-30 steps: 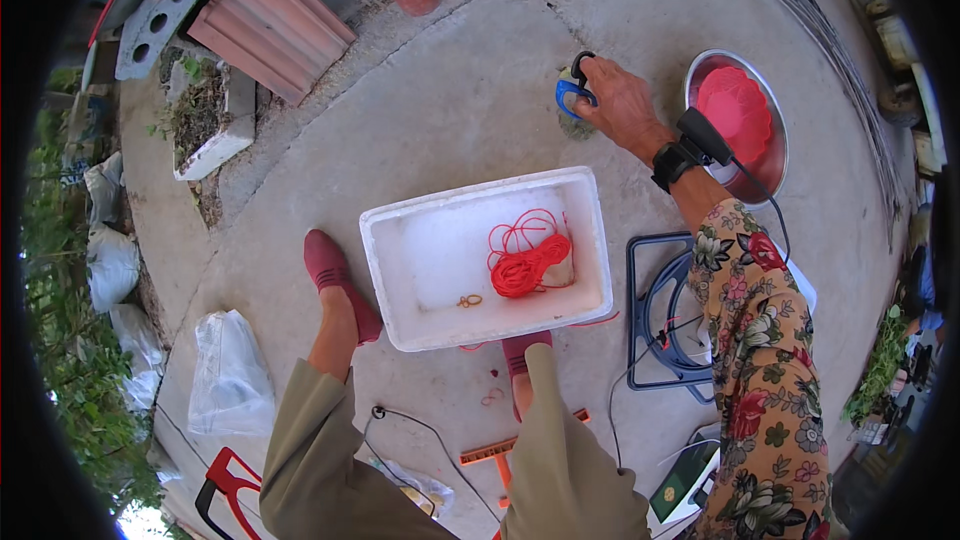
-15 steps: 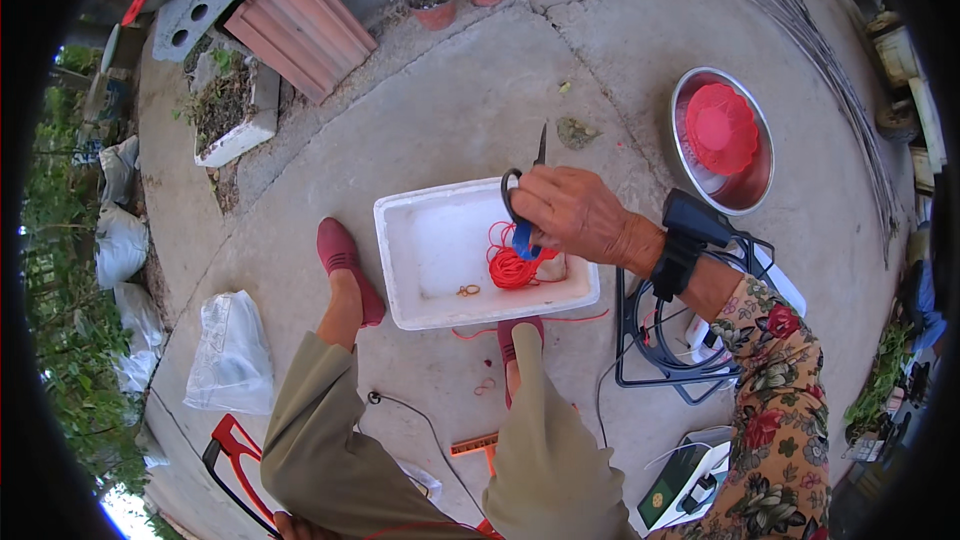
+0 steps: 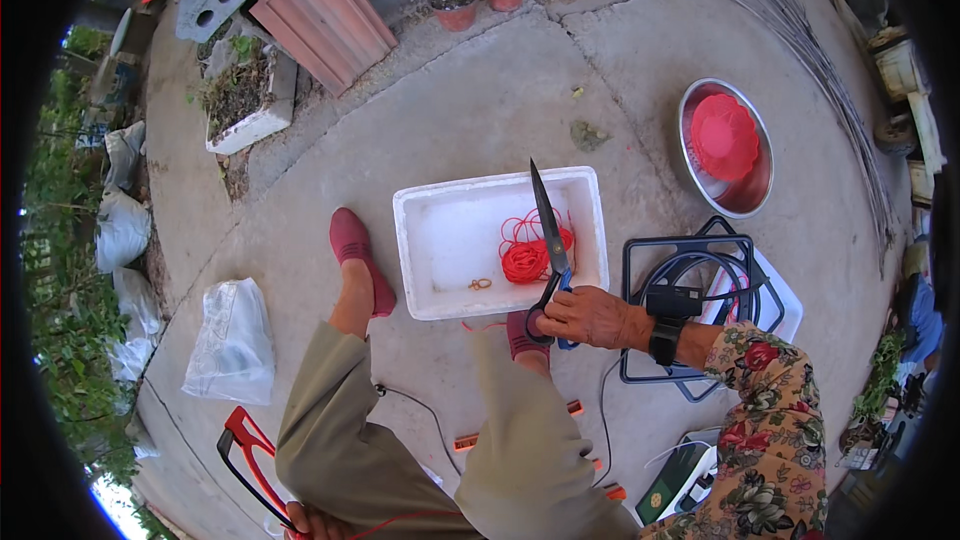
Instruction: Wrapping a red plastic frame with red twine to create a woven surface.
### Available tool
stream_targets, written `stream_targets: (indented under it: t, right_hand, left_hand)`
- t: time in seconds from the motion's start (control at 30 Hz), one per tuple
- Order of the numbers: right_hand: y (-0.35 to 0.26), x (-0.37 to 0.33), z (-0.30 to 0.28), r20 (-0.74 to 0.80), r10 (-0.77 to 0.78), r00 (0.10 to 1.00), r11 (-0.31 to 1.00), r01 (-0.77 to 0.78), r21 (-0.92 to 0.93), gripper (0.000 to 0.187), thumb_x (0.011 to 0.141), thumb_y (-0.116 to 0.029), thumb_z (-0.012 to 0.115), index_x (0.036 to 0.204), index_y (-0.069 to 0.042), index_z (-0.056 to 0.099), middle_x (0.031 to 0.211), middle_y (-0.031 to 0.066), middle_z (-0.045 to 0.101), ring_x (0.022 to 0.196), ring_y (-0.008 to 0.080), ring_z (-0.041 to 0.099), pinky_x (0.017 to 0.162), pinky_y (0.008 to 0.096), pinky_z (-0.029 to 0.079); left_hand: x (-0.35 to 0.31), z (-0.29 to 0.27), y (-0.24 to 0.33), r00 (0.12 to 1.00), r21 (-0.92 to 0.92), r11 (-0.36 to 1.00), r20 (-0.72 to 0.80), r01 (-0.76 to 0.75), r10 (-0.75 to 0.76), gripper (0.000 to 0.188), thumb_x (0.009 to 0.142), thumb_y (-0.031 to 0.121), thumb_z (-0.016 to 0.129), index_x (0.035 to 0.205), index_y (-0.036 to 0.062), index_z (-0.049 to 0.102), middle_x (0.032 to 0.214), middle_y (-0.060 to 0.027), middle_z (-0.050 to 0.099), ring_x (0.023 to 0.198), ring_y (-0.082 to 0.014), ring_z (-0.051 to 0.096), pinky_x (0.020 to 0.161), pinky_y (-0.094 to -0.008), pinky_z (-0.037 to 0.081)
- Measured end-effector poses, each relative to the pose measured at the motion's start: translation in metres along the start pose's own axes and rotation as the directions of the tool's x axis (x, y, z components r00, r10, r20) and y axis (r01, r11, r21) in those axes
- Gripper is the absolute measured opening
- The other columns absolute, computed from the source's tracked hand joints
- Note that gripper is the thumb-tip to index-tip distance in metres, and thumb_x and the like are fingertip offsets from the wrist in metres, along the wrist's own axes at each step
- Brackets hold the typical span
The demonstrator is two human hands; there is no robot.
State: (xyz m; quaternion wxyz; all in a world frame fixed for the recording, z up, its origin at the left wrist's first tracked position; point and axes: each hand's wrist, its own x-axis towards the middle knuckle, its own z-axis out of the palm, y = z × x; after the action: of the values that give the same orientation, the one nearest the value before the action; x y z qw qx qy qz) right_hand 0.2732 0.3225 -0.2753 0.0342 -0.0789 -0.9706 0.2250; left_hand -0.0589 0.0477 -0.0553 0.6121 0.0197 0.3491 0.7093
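Gripping scissors (image 3: 551,230) in right hand (image 3: 590,318), fingers curled round handles, blades ahead over white box (image 3: 450,240). Red string (image 3: 523,263) inside box, beyond right hand. Left hand (image 3: 318,523) low, near red frame (image 3: 258,442), partly cropped; grip unclear.

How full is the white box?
Only partly: red cord and small tan loops lie inside the box, and much of its bottom shows bare.

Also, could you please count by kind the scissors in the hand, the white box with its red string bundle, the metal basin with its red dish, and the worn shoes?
Scissors: 1
White box: 1
Red string bundle: 1
Metal basin: 1
Red dish: 1
Shoes: 2
Total: 7
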Motion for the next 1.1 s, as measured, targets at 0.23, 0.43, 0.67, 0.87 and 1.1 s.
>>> stream_targets:
  t: [0.23, 0.43, 0.67, 0.87, 1.1]
  right_hand:
    - [-0.011, -0.017, 0.031, 0.028, 0.145, 0.989, 0.989, -0.145, -0.007, 0.022, 0.077, -0.011, 0.057, 0.097, -0.012, 0.047, 0.087, 0.0026, 0.048, 0.087, 0.0171, 0.053, 0.068, 0.0296, 0.045]
    - [-0.048, -0.017, 0.030, -0.112, 0.583, 0.805, 0.791, -0.530, 0.305, 0.026, 0.079, -0.005, 0.060, 0.103, -0.005, 0.049, 0.093, 0.0107, 0.054, 0.087, 0.0301, 0.057, 0.070, 0.0404, 0.047]
    - [-0.068, 0.016, 0.067, -0.048, 0.931, 0.363, 0.357, -0.874, 0.329, 0.044, 0.078, -0.025, 0.068, 0.106, 0.002, 0.047, 0.081, 0.0252, 0.060, 0.079, 0.0428, 0.059, 0.069, 0.0513, 0.045]
    - [-0.063, 0.024, 0.077, -0.061, 0.998, -0.015, 0.018, -0.863, 0.506, 0.052, 0.071, -0.026, 0.072, 0.104, 0.005, 0.047, 0.088, 0.0255, 0.064, 0.085, 0.0425, 0.063, 0.075, 0.0481, 0.048]
    - [-0.078, 0.005, 0.044, 0.398, 0.896, 0.196, -0.300, -0.392, 0.870, 0.035, 0.077, -0.032, 0.076, 0.078, -0.002, 0.058, 0.062, 0.0026, 0.056, 0.054, 0.0136, 0.055, 0.049, 0.0270, 0.042]
  left_hand:
    - [-0.006, -0.011, 0.005, 0.999, -0.003, 1.000, -0.022, -0.029, 0.029, 0.014, 0.094, 0.017, 0.054, 0.092, 0.0035, 0.051, 0.056, -0.0070, 0.053, 0.039, -0.0149, 0.048, 0.032, -0.0283, 0.038]
    - [-0.009, -0.012, 0.006, 1.000, -0.028, 1.000, -0.026, -0.009, 0.008, 0.013, 0.093, 0.018, 0.055, 0.092, 0.0058, 0.050, 0.053, -0.0062, 0.051, 0.038, -0.0153, 0.046, 0.033, -0.0280, 0.036]
    - [-0.025, -0.034, 0.005, 0.998, -0.022, 0.999, -0.051, 0.040, -0.041, 0.023, 0.095, 0.022, 0.044, 0.098, 0.0001, 0.042, 0.064, -0.0196, 0.054, 0.041, -0.0302, 0.050, 0.033, -0.0419, 0.042]
    - [-0.011, 0.003, -0.009, 0.975, -0.030, 0.989, -0.169, 0.144, -0.147, 0.016, 0.084, 0.012, 0.063, 0.097, 0.0024, 0.059, 0.066, -0.0196, 0.059, 0.049, -0.0323, 0.058, 0.042, -0.0423, 0.050]
    - [-0.031, 0.003, -0.003, 0.959, -0.147, 0.949, -0.018, 0.279, -0.284, 0.017, 0.082, 0.011, 0.064, 0.096, 0.0053, 0.056, 0.067, -0.0176, 0.059, 0.051, -0.0307, 0.059, 0.044, -0.0393, 0.049]
